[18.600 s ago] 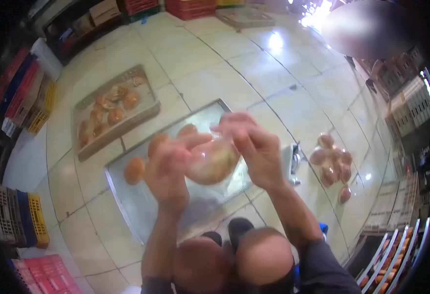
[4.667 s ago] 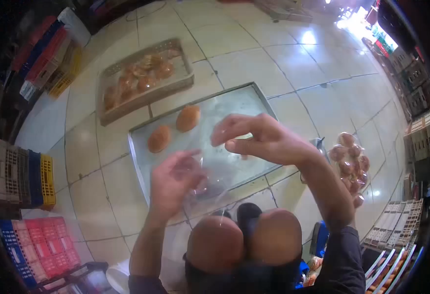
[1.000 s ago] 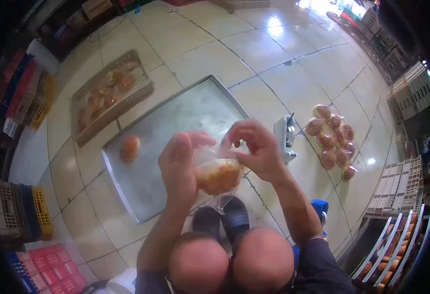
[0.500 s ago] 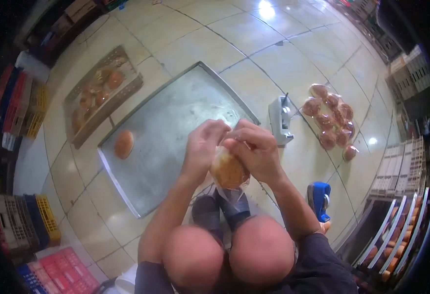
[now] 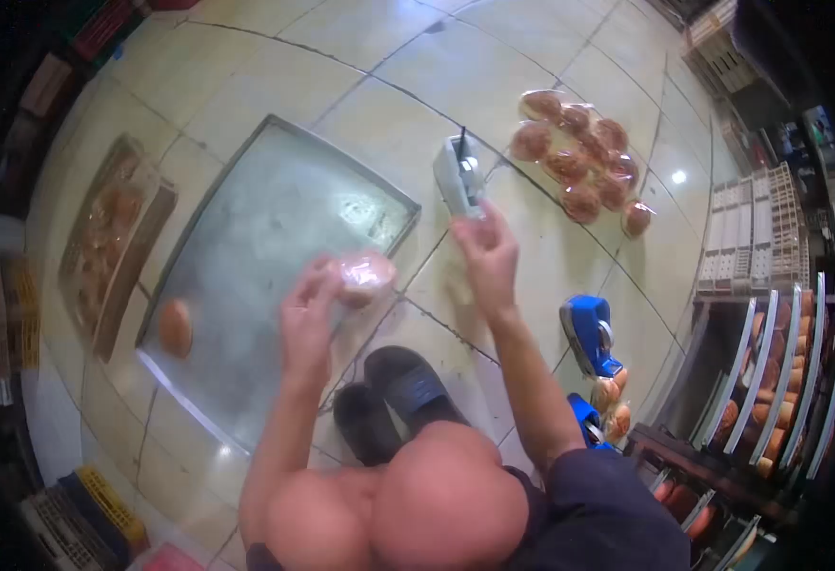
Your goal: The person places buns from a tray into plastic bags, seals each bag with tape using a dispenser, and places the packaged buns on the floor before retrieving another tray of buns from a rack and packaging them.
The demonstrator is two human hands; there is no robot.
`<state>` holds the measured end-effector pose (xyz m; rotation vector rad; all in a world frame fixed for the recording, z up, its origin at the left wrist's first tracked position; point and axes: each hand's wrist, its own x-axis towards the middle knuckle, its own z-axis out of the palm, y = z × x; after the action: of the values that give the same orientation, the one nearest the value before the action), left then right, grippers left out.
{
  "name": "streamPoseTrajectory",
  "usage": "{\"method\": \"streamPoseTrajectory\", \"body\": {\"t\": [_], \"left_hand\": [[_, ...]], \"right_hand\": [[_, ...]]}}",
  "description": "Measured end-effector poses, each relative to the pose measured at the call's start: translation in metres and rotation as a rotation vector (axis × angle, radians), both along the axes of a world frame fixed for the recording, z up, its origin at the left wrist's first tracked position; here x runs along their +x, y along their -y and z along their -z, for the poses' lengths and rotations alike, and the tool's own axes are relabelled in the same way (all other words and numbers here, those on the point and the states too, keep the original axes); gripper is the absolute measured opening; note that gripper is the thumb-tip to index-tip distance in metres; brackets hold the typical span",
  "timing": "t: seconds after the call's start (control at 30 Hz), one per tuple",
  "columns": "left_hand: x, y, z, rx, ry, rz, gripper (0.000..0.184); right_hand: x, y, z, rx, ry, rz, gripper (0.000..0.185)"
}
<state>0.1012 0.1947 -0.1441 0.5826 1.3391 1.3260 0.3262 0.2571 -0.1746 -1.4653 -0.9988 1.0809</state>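
My left hand (image 5: 308, 309) is closed on the gathered end of a bun in a clear plastic bag (image 5: 368, 276), held above the near right edge of a metal baking tray (image 5: 246, 219). The wrapping is shiny and slightly blurred. My right hand (image 5: 489, 257) is at the near end of a grey tape dispenser (image 5: 454, 181), its thumb and fingers pinched together there. Whatever is between those fingertips is too small and blurred to make out. One unwrapped bun (image 5: 176, 328) lies at the left side of the tray.
Several wrapped buns (image 5: 579, 157) lie grouped on the tiled floor at the right. A crate (image 5: 137, 262) holding bagged buns stands left of the tray. A blue tape dispenser (image 5: 587, 333) and a rack of buns (image 5: 770, 381) are at the lower right.
My hands have separated: the left has carried the wrapped bun left, and the right has reached to the grey tape dispenser. The camera view has shifted to the right.
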Motion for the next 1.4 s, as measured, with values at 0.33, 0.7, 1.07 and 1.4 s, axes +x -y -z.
{"method": "streamPoseTrajectory", "body": {"t": [0.33,0.7,1.07,1.4], "left_hand": [[0.008,-0.002,-0.027,0.005,-0.157,0.200,0.014],[0.019,-0.009,-0.031,0.267,-0.279,0.445,0.011],[0.015,-0.017,-0.015,-0.045,-0.157,0.572,0.021],[0.011,-0.004,0.029,-0.337,0.076,0.653,0.049]], "right_hand": [[0.077,-0.038,0.109,-0.072,0.390,0.206,0.028],[0.021,-0.004,-0.069,-0.153,-0.388,-0.888,0.017],[0.018,0.045,0.023,0.041,-0.216,-0.583,0.038],[0.096,0.078,0.080,-0.288,-0.626,-0.067,0.028]]}}
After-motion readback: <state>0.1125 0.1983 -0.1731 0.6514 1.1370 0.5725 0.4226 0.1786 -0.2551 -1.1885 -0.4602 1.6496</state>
